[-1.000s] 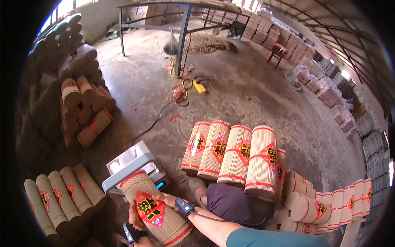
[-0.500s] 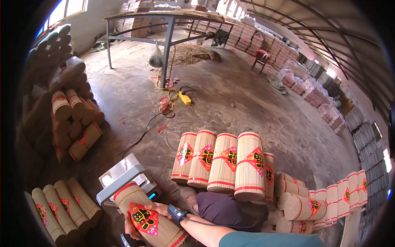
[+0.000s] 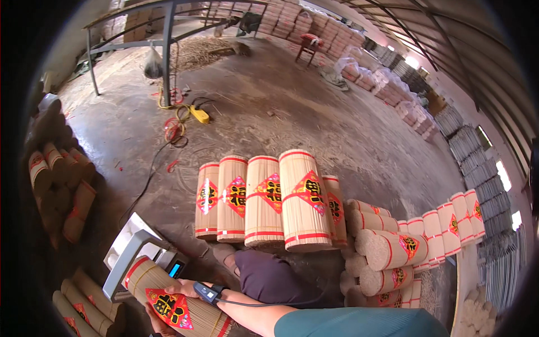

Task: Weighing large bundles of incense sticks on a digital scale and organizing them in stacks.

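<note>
A thick bundle of thin sticks [image 3: 143,278], with red bands and a red diamond label, lies tilted between my hands at the lower left. My right hand [image 3: 182,287] grips it from above, beside the label, with a small black device strapped at the wrist. Beneath its near side is my left hand [image 3: 157,321], partly hidden by the bundle. The bundle's far end meets the grey frame of a scale [image 3: 132,253] with a lit blue display.
A row of similar bundles [image 3: 264,208] stands ahead, with more bundles stacked at right [image 3: 387,250] and left [image 3: 56,168]. A metal-legged table [image 3: 167,56] stands farther off. A yellow power strip [image 3: 199,114] and cables lie on the floor.
The view has swung right, so the surroundings appear farther left and higher. Both hands still hold the bundle, which sits in nearly the same place against the scale.
</note>
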`<action>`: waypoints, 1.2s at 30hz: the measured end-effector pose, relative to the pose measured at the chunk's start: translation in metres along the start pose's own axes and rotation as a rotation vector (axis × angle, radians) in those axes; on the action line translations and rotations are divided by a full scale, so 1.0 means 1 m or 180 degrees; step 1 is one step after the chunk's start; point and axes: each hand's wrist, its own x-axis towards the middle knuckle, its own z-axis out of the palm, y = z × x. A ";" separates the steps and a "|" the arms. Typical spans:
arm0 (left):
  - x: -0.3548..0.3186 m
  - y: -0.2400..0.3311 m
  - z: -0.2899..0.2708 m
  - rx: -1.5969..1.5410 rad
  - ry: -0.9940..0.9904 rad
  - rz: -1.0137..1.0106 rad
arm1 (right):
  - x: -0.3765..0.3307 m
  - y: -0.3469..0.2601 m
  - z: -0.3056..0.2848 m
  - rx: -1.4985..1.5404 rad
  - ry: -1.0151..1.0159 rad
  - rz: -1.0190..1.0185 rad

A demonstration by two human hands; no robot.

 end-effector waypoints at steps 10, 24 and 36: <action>-0.001 0.007 0.007 0.0108 0.0061 0.0018 | 0.010 0.006 -0.011 -0.0186 0.0100 -0.0097; -0.018 0.010 0.021 0.0211 -0.0003 0.0023 | -0.011 -0.014 0.009 -0.0209 0.0409 0.0174; -0.092 -0.002 0.069 0.0123 -0.0193 -0.0174 | -0.052 0.044 0.026 -0.1107 0.0703 0.0064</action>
